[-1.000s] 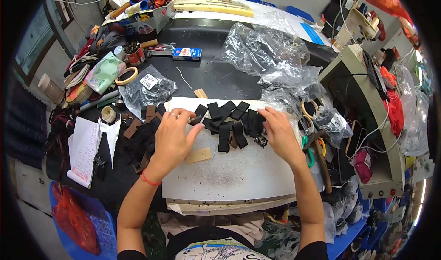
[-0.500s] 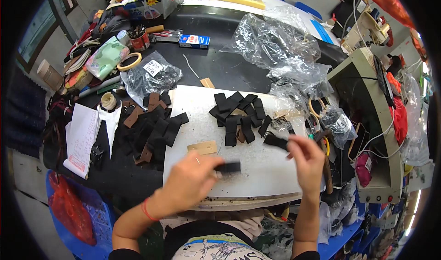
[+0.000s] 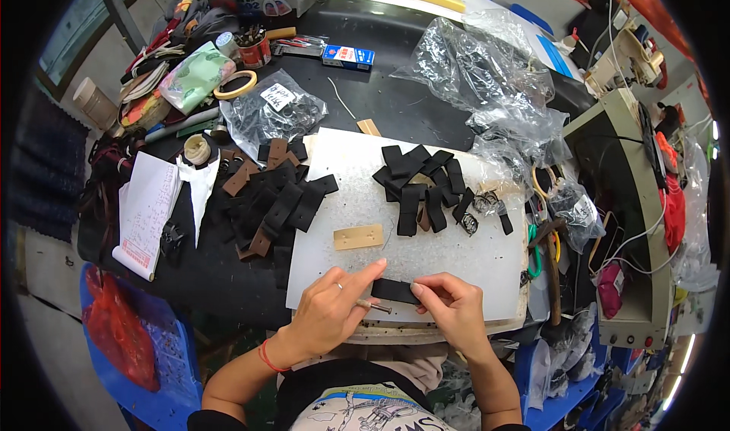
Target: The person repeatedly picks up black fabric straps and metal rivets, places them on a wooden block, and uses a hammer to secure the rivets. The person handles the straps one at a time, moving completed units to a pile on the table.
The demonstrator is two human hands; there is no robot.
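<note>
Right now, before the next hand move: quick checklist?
1. Right hand pinching one end of the black strip: ok.
2. Left hand holding the metal rod: ok.
3. Strip pressed flat on the white board: cannot tell.
4. Tan plate clear of both hands: ok.
5. Left-hand pile of dark strips wholly off the board: not ok, some overlap its left edge.
</note>
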